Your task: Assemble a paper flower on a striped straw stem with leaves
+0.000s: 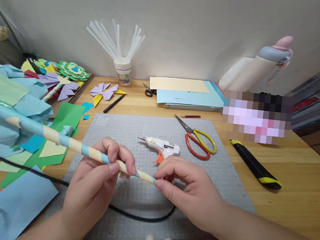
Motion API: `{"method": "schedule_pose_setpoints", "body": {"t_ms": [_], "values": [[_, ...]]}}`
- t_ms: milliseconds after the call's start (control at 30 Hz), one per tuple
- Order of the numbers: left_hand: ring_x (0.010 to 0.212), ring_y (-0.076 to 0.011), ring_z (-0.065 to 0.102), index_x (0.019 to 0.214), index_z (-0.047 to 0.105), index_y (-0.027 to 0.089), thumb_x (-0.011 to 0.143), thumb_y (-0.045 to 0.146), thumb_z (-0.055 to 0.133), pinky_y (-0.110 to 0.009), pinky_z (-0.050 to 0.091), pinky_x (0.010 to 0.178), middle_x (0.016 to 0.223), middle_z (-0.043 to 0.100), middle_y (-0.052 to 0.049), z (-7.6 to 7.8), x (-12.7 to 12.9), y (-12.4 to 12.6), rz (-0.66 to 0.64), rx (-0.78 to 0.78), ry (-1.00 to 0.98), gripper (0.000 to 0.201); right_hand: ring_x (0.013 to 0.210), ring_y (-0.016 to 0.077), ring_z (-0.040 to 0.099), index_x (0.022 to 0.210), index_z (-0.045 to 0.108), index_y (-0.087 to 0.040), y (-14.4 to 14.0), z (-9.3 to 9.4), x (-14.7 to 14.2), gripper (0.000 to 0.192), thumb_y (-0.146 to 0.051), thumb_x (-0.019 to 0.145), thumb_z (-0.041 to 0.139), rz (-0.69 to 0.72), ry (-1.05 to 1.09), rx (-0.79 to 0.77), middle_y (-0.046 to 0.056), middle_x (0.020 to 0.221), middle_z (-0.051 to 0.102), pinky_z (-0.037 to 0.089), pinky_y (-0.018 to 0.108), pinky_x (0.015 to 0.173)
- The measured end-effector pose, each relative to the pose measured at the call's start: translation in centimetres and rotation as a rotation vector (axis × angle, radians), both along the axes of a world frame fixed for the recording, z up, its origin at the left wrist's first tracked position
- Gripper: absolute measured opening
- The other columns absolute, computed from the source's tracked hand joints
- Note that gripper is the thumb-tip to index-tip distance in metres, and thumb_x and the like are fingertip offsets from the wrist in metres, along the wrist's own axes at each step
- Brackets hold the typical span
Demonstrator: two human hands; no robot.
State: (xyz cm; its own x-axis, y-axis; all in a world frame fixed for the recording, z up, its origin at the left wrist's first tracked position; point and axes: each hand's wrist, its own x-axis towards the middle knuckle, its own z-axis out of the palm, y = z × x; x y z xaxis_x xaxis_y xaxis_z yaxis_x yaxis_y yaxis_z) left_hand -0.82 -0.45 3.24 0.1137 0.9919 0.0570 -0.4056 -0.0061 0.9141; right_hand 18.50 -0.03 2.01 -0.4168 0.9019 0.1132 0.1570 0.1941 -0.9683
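A: Any legible writing or brand?

B: None. Small grey print (101, 121) sits in the far left corner of the grey gridded cutting mat (223, 175), too small to read. The white paper cup (122, 69) full of translucent sticks, by the far edge of the wooden desk (311, 164), bears a coloured picture; no words made out.

A: Position of the workpiece?

B: Long slim paper tube (73, 144), wound in a pale-blue and cream spiral, held raised above the mat. It slants from the left, thicker end over folded light-blue paper petals (35, 86), down to a narrow tip near mid-mat. Whether petals and tube are joined, cannot tell.

A: Hand poses?

B: Left hand (91, 185): thumb along the near side, fingers curled over the far side, tube gripped between. Right hand (191, 185): knuckles up, thumb and forefinger pinching the narrow tip; forearm enters over the desk's near right corner.

A: Nearby?

B: White glue gun with orange trigger (157, 144) just beyond the right hand, on the mat. Scissors with red and yellow handles (192, 131) at the mat's far edge, towards its right corner. Black and yellow cutter handle (254, 164) off the mat's right edge.
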Motion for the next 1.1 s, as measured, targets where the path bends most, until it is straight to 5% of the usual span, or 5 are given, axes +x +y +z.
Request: {"method": "schedule_pose_setpoints", "body": {"t_ms": [567, 867, 1100], "values": [[0.064, -0.0128, 0.054, 0.072, 0.045, 0.022, 0.077, 0.010, 0.051, -0.022, 0.042, 0.062, 0.066, 0.065, 0.001, 0.0, 0.5, -0.2, 0.056, 0.017, 0.137, 0.014, 0.076, 0.0164, 0.049, 0.083, 0.053, -0.016, -0.3, 0.0, 0.4, 0.012, -0.008, 0.089, 0.046, 0.040, -0.334, 0.553, 0.004, 0.080, 0.057, 0.038, 0.032, 0.069], [0.055, -0.0089, 0.050, 0.080, 0.046, 0.020, 0.079, 0.018, 0.057, -0.020, 0.042, 0.055, 0.069, 0.066, 0.001, -0.7, 0.3, 1.2, 0.207, -0.188, 0.097, 0.011, 0.068, 0.0134, 0.043, 0.079, 0.045, -0.020, 0.0, -0.3, 1.2, 0.017, -0.015, 0.094, 0.038, -0.006, 0.000, 0.356, -0.001, 0.074, 0.044, 0.037, 0.028, 0.064], [0.044, -0.0062, 0.044, 0.084, 0.045, 0.020, 0.077, 0.039, 0.064, -0.019, 0.035, 0.044, 0.069, 0.062, 0.004, -1.1, 0.4, 2.4, 0.185, -0.182, 0.332, 0.027, 0.061, 0.0120, 0.041, 0.067, 0.046, -0.019, 0.9, -0.7, 1.2, 0.028, -0.021, 0.095, 0.041, -0.109, 0.018, 0.288, -0.003, 0.064, 0.043, 0.033, 0.027, 0.058]]}}
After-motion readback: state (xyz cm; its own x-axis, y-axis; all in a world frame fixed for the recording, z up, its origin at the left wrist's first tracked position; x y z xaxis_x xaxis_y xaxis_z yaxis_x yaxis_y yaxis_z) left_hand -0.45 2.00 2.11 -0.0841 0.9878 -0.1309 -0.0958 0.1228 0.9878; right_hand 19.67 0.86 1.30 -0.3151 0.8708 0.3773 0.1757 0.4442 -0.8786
